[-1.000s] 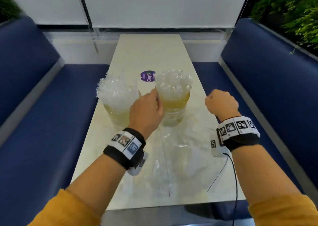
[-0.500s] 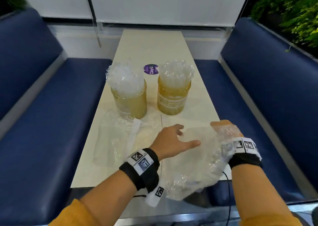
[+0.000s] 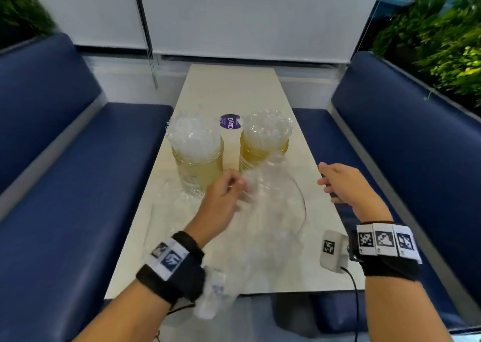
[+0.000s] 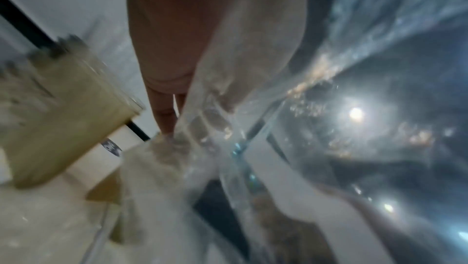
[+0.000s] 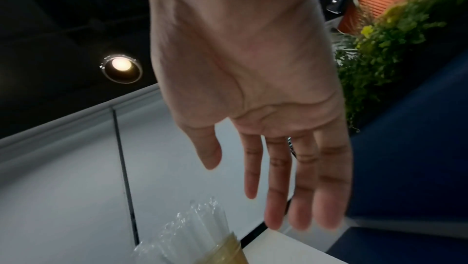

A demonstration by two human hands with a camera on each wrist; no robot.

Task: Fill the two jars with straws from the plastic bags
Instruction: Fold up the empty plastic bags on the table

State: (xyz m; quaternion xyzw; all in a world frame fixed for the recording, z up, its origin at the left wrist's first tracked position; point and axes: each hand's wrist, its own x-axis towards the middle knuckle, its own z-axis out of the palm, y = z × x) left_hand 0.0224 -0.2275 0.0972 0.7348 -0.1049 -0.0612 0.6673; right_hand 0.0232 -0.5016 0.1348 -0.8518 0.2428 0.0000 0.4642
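Two amber glass jars stand side by side on the table, the left jar (image 3: 198, 164) and the right jar (image 3: 253, 150), both packed with clear straws (image 3: 194, 136). My left hand (image 3: 226, 195) grips an empty clear plastic bag (image 3: 270, 211) in front of the jars; the bag is blurred and hangs down past the table's near edge. In the left wrist view the bag (image 4: 253, 128) runs along my fingers (image 4: 162, 116) beside a jar (image 4: 63, 108). My right hand (image 3: 338, 182) hovers open over the table's right edge, fingers straight (image 5: 278, 188), holding nothing.
A second crumpled clear bag (image 3: 169, 211) lies on the table (image 3: 234, 86) by the left jar. A purple round sticker (image 3: 230, 121) sits behind the jars. Blue benches (image 3: 78, 185) flank the table on both sides, with plants (image 3: 442, 42) at the right.
The bag passed from my right hand to my left, which now holds it up near the jars. My right hand let go and opened, rising to the table's right edge.
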